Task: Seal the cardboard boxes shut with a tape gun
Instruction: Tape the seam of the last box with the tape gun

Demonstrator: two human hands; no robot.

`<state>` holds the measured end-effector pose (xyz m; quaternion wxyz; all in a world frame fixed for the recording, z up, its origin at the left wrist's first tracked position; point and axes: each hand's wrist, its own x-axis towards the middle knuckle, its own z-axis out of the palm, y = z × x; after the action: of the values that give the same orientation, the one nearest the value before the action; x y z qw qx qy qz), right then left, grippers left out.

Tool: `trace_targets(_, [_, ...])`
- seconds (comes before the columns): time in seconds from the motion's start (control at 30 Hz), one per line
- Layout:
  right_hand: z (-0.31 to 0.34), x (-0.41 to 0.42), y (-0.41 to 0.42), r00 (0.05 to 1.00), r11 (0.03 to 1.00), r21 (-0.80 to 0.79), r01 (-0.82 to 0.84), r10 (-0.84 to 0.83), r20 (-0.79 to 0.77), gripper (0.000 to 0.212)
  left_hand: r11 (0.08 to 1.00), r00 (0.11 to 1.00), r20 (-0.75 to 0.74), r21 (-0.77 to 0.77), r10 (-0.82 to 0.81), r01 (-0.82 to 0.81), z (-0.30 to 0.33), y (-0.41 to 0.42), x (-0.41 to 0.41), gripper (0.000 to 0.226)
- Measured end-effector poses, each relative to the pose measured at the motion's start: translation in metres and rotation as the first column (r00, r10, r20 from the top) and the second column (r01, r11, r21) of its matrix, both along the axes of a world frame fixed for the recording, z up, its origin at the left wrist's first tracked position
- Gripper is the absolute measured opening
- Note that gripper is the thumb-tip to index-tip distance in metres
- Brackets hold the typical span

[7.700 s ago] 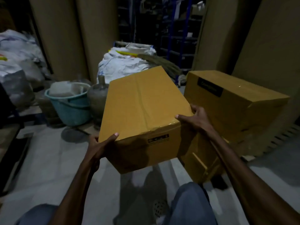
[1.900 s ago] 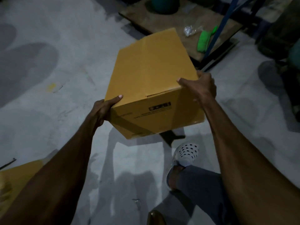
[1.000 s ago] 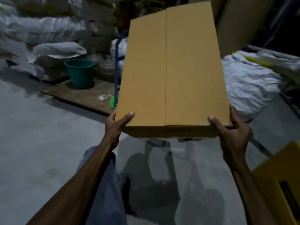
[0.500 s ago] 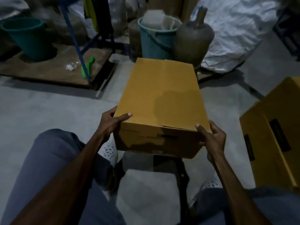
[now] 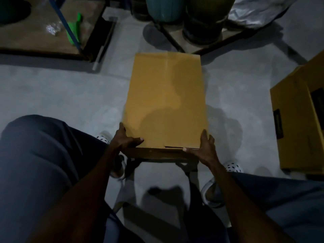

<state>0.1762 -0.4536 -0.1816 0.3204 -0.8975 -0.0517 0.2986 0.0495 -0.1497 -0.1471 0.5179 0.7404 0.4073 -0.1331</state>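
Knees in grey trousers (image 5: 38, 163) at bottom, white perforated shoes (image 5: 233, 166) on the concrete floor (image 5: 61, 95). Left hand (image 5: 125, 142) grips the near left corner of the cardboard box (image 5: 166, 102), thumb on top. Right hand (image 5: 204, 148) grips the near right corner, fingers along the side. Box sits between the feet, long axis pointing away, top flaps closed, a slight gap at the near right edge. Second box (image 5: 298, 123) well apart on the right. Beyond: wooden pallet (image 5: 40, 27) with a green object (image 5: 74, 30), teal bucket (image 5: 163, 7), dark jug (image 5: 205, 16).

We see a matt, smooth cardboard box (image 5: 166, 100) on a rough, dull concrete floor (image 5: 61, 92).
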Motion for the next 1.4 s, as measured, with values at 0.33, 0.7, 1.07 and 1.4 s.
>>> trace_targets(0.33, [-0.010,0.024,-0.003,0.988,0.973,-0.171,-0.156,0.157,-0.005,0.117,0.935,0.941,-0.305,0.267,-0.147,0.233,-0.030,-0.050,-0.008,0.156])
trace_targets(0.7, [-0.004,0.045,-0.002,0.915,0.885,-0.305,-0.352,0.394,0.087,0.104,0.875,0.874,0.091,-0.045,-0.477,0.482,-0.033,-0.231,0.030,0.081])
trace_targets(1.07, [-0.024,0.001,0.028,0.793,0.739,-0.466,-0.486,0.597,0.119,0.101,0.781,0.915,-0.126,0.485,-0.384,0.394,-0.033,0.008,0.054,0.046])
trace_targets(1.4, [-0.018,0.059,-0.045,0.782,0.718,-0.478,-0.506,0.615,0.096,0.086,0.854,0.937,-0.269,0.409,-0.224,0.322,-0.044,0.137,0.095,0.109])
